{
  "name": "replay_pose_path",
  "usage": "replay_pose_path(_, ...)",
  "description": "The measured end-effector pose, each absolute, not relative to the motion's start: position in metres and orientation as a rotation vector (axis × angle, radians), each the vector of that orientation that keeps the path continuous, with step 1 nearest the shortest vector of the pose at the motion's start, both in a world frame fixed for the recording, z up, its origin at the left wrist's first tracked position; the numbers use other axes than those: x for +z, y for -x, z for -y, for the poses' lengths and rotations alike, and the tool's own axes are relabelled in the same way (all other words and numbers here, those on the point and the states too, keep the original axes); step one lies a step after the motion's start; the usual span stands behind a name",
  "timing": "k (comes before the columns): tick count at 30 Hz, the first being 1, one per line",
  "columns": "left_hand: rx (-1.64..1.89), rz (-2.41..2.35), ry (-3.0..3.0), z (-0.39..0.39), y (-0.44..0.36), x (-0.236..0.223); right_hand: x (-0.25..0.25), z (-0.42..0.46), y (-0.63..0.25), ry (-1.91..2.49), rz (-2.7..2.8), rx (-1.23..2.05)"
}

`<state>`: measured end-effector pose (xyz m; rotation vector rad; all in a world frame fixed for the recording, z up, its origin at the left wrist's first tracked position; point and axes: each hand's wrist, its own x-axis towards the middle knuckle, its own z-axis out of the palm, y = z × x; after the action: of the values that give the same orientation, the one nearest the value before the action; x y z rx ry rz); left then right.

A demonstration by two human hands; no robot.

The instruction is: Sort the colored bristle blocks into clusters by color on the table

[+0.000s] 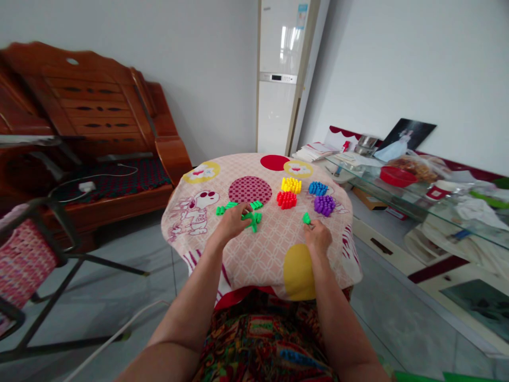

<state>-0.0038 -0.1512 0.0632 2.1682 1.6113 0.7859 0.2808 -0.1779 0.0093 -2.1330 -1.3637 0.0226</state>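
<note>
Small green peg-like pieces (257,218) lie loosely on the patterned tablecloth (254,254), left of centre. My left hand (234,222) is over them, its thumb and fingers pinched at one green piece and partly hiding others. To the right, my right hand (318,236) has its fingertips closed at a small green clump (306,218), which seems to be upright. Beyond it similar pieces stand in tight groups by colour: yellow (291,185), red (287,199), blue (318,188) and purple (324,205).
A wooden bench (95,111) with a white cable on its seat is at the left, behind a metal-framed chair (27,265). A tall white cabinet unit (278,111) stands beyond the table. On the right, a glass-topped stand (421,199) carries papers, a red bowl (398,176) and bags.
</note>
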Motion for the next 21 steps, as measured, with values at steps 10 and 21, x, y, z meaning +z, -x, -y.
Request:
replay_pose_path(10, 0.768, -1.355, -2.121, 0.11, -0.137, 0.042, 0.012, 0.183, -0.283, 2.13, 1.414, 0.017)
replay_pose_path(21, 0.916, -1.146, -2.034, 0.117, -0.152, 0.013, 0.01, 0.182, -0.284, 2.123, 1.474, -0.004)
